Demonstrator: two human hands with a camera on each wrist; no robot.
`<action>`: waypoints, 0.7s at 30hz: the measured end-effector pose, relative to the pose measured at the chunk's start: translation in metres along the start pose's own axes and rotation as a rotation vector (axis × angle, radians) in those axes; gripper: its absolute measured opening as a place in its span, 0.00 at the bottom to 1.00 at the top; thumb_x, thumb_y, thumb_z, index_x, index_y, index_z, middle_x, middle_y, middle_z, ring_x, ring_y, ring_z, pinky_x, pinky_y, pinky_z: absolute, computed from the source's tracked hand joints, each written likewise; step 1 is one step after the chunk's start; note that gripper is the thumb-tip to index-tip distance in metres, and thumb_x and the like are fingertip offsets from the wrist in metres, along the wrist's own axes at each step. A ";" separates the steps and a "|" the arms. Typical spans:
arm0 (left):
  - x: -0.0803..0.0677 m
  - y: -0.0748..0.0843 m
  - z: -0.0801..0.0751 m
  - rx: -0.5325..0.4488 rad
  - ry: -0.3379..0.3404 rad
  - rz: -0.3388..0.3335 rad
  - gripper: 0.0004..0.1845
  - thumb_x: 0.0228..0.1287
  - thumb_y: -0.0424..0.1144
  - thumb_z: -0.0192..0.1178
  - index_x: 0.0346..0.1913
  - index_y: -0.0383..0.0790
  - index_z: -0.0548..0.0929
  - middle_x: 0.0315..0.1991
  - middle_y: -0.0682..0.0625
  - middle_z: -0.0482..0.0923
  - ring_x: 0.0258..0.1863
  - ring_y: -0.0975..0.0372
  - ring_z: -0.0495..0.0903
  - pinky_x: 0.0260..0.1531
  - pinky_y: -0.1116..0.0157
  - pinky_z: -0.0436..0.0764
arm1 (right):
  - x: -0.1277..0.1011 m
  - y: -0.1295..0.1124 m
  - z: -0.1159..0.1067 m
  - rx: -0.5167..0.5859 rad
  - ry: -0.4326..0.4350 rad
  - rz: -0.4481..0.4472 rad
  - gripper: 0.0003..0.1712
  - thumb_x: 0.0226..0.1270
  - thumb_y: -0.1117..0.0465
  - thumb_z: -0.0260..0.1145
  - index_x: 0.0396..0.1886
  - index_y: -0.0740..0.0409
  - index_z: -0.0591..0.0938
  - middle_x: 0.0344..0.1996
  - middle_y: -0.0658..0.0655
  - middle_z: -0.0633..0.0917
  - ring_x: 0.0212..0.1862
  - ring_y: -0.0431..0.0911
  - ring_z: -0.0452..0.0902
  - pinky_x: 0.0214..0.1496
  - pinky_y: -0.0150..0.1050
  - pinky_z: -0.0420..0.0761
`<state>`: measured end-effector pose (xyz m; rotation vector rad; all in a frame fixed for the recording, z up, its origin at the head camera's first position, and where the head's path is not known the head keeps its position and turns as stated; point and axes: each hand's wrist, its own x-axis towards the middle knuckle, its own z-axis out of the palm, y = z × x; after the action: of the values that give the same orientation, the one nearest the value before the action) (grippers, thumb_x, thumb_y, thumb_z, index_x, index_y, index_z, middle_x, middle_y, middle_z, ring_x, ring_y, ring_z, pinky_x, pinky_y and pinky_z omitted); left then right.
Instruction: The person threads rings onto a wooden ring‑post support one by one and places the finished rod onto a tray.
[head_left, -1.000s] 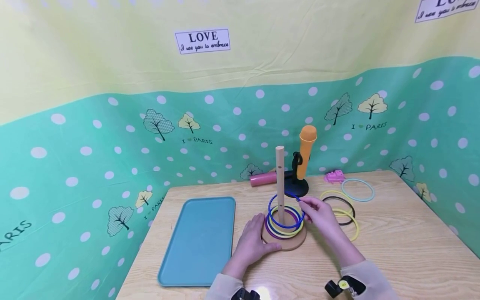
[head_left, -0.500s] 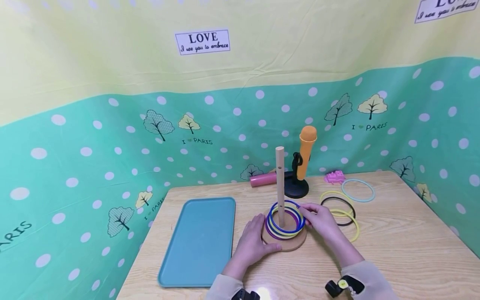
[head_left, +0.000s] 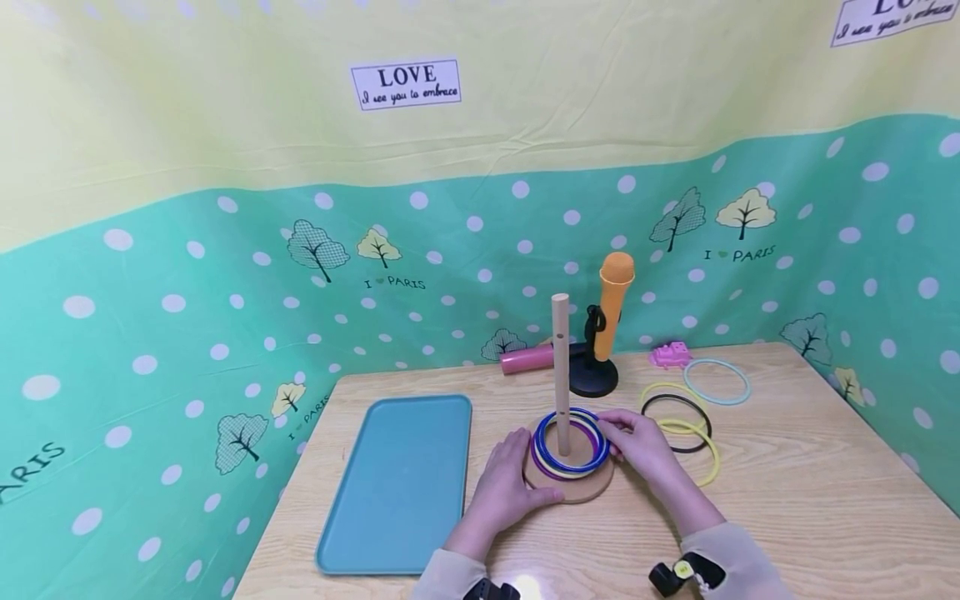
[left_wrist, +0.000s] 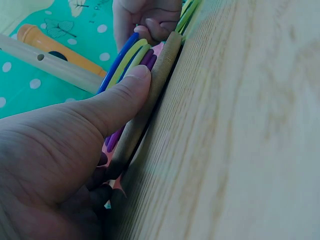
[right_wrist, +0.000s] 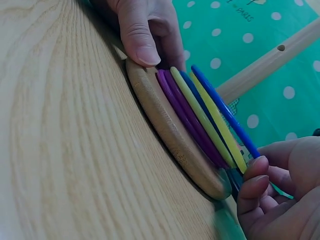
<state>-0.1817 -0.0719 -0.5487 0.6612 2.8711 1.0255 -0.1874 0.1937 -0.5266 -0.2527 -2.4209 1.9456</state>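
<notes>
A wooden ring-toss stand has a round base (head_left: 581,493) and an upright peg (head_left: 561,358) with small holes. My left hand (head_left: 506,487) grips the near left edge of the base, its thumb lying along the rim. Purple rings (right_wrist: 186,120), a yellow ring (right_wrist: 217,122) and blue ones lie stacked around the peg. At the right side of the stack, my right hand (head_left: 643,446) pinches the topmost blue ring (right_wrist: 225,111) between thumb and fingers. In the right wrist view that ring sits at a slight tilt over the others. Part of the stack is hidden behind my left thumb in the left wrist view.
To the left lies a blue tray (head_left: 401,483). On the right, yellow rings (head_left: 712,467), a black ring (head_left: 708,425) and a light blue ring (head_left: 742,387) lie loose. Behind the peg stand an orange microphone (head_left: 613,304), a pink cylinder (head_left: 525,359) and a small pink toy (head_left: 670,354).
The blue ring in my right hand has come down around the peg onto the stack, going from tilted to nearly flat. My right hand has lowered slightly; my left hand has stayed in place.
</notes>
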 end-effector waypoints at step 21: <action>0.000 0.002 -0.002 0.003 -0.009 -0.008 0.65 0.57 0.63 0.84 0.86 0.30 0.62 0.83 0.34 0.65 0.84 0.42 0.63 0.86 0.44 0.59 | -0.001 0.001 0.004 -0.025 0.026 0.010 0.20 0.86 0.60 0.66 0.65 0.71 0.85 0.28 0.52 0.81 0.29 0.41 0.76 0.27 0.30 0.78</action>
<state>-0.1812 -0.0716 -0.5464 0.6517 2.8662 1.0147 -0.1869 0.1899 -0.5289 -0.2895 -2.4339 1.9054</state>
